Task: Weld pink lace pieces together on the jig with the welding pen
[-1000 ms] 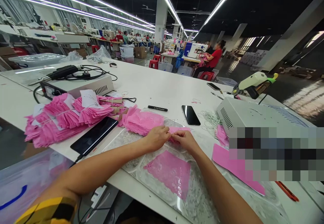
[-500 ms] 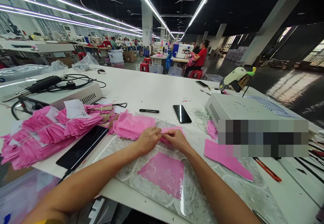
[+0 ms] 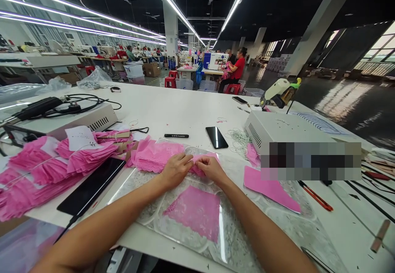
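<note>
My left hand (image 3: pixel 175 168) and my right hand (image 3: pixel 210 169) meet over a small piece of pink lace (image 3: pixel 197 168), both pinching it with closed fingers. A stack of pink lace pieces (image 3: pixel 152 156) lies just left of my left hand. Closer to me a flat pink lace square (image 3: pixel 195 211) rests on a clear plastic sheet (image 3: pixel 247 240) that covers the white table (image 3: pixel 182 108). Tied bundles of pink lace (image 3: pixel 46 166) are piled at the far left.
A black tablet (image 3: pixel 89 186) lies left of my arms, a black phone (image 3: pixel 216 137) and a black marker (image 3: pixel 176 135) beyond my hands. White machine boxes (image 3: pixel 286 131) stand right and left. A pink cut piece (image 3: pixel 271 188) lies at right. A person in red sits far back.
The view has shifted right and slightly down. Both hands stay together on the small lace piece, fingers working it in place.
</note>
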{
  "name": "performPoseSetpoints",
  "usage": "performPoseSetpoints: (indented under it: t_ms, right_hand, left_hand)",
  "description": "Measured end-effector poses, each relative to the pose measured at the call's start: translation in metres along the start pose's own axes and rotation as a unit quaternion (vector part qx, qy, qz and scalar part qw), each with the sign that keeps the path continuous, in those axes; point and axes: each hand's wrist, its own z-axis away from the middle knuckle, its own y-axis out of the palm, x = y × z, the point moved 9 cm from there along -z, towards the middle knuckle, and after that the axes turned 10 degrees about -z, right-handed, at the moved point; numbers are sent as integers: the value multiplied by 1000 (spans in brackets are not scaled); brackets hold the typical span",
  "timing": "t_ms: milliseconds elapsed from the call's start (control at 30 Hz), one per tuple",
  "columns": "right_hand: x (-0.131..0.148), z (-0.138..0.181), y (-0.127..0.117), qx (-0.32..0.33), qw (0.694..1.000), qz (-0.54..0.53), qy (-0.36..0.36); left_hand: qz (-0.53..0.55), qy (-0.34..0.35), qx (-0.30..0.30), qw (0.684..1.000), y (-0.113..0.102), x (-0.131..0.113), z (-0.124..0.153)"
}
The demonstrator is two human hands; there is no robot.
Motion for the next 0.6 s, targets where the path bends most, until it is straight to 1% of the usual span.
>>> performPoseSetpoints:
  t_ms: [167, 300, 367, 467, 533, 600]
  right_hand:
    - [-6, -2, -7, -18, 999, -33, 20]
    - [-5, -2, -21, -55, 996, -70, 27]
    - [-1, -1, -28, -77, 993, -85, 19]
    - [8, 1, -36, -104, 989, -105, 4]
    - [17, 5, -43, -128, 985, -116, -11]
    - [28, 12, -55, -160, 979, -126, -31]
  left_hand:
    - [-7, -6, 28, 1000, 0, 3, 6]
    - [-1, 4, 61, 998, -4, -2, 8]
    - [11, 19, 70, 997, -8, -10, 5]
    - [43, 57, 78, 994, -9, -29, -4]
    - [63, 75, 94, 991, -4, -38, -9]
    - [75, 73, 113, 988, 3, -42, -11]
